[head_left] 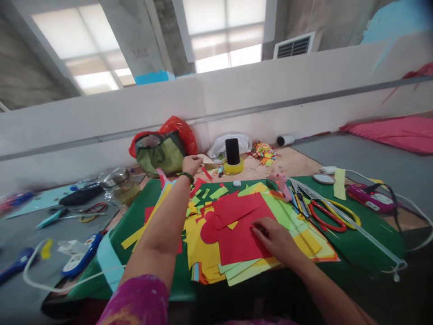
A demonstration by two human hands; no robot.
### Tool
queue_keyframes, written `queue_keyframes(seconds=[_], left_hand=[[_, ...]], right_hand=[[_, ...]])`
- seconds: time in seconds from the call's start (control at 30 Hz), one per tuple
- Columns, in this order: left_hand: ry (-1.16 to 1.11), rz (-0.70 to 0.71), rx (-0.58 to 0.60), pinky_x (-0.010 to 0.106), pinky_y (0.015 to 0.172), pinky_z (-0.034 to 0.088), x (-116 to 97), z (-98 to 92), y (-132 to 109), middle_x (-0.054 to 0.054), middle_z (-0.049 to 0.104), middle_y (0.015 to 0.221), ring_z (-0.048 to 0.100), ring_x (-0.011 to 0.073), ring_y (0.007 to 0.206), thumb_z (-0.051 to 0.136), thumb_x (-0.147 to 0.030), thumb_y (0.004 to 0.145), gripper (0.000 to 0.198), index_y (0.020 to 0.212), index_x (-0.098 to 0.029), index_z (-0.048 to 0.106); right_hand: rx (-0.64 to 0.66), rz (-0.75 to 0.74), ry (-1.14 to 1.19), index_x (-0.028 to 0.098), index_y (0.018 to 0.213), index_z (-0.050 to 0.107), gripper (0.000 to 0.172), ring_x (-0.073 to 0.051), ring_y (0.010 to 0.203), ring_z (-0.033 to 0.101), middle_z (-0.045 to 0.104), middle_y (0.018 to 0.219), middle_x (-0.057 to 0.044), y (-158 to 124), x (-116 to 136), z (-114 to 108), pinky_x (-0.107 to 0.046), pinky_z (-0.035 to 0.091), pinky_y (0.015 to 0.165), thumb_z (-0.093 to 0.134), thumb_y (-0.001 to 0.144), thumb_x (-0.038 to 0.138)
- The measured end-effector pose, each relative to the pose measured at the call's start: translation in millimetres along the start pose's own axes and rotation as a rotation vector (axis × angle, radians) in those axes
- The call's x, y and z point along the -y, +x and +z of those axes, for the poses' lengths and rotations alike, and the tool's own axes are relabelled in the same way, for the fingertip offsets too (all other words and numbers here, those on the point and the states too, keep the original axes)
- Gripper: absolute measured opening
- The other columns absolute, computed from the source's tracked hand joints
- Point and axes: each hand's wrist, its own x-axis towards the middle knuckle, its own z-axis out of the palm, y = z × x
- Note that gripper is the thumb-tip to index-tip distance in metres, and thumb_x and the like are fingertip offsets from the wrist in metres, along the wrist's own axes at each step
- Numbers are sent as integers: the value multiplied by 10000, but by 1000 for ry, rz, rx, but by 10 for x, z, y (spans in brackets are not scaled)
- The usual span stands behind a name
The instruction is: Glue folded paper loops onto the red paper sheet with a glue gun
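Reaching far over the table, my left hand [192,164] is closed, with a piece of cream paper [205,159] at its fingertips. My right hand [275,239] rests on a red paper sheet [237,248], its fingers loosely bent and a gap showing beside the thumb. Left of that hand lies a red paper cutout with rounded lobes [210,228]. Beneath the red sheet is a pile of yellow paper [196,243] and light green paper [280,210]. Small paper scraps [219,192] are strewn between my hands.
Scissors with red handles [327,216] and a clear plastic strip [368,239] lie at right. A phone [232,151] stands on a yellow tape roll [234,167] at the back. A green bag [160,151], glass jar [118,185] and blue power strip [83,255] are at left.
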Motion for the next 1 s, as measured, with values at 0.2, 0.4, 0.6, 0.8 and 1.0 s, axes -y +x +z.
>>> queue_keyframes(seconds=[0.2, 0.4, 0.6, 0.8, 1.0], left_hand=[[-401, -157, -94, 217, 543, 506, -217, -349, -106, 25, 685, 667, 665, 135, 577, 681, -172, 737, 101, 783, -129, 601], [-685, -274, -110, 182, 528, 508, -137, -453, -415, 44, 711, 701, 694, 136, 607, 698, -121, 756, 175, 752, -153, 526], [-886, -329, -85, 158, 566, 533, -147, -315, -749, 30, 715, 720, 702, 109, 662, 587, -63, 853, 164, 745, -166, 518], [-1030, -420, 130, 157, 568, 535, -152, 27, -1154, 56, 722, 730, 698, 114, 666, 579, -29, 842, 141, 744, -128, 605], [-1049, -437, 281, 151, 539, 494, -159, 243, -1387, 1, 671, 621, 636, 83, 545, 743, -86, 723, 195, 700, -144, 559]], right_hand=[[12, 10, -12, 194, 888, 662, 259, -211, 764, 656, 704, 844, -82, 5, -20, 8, -333, 512, 668, 466, 890, 363], [-74, -137, -5, 207, 895, 652, 187, -189, 724, 665, 699, 821, -64, 24, 275, -293, -299, 526, 632, 493, 899, 306], [-188, -386, -18, 196, 989, 637, 148, -200, 817, 671, 698, 895, -74, 594, 754, -454, -323, 552, 747, 523, 895, 204], [-148, -681, -47, 202, 1159, 614, 357, -211, 1077, 627, 636, 1145, -118, 1043, 669, -103, -345, 544, 872, 458, 875, 51], [-107, -663, 170, 211, 872, 658, 147, -171, 946, 644, 670, 969, -71, 969, 613, -63, -297, 526, 825, 519, 919, 197]])
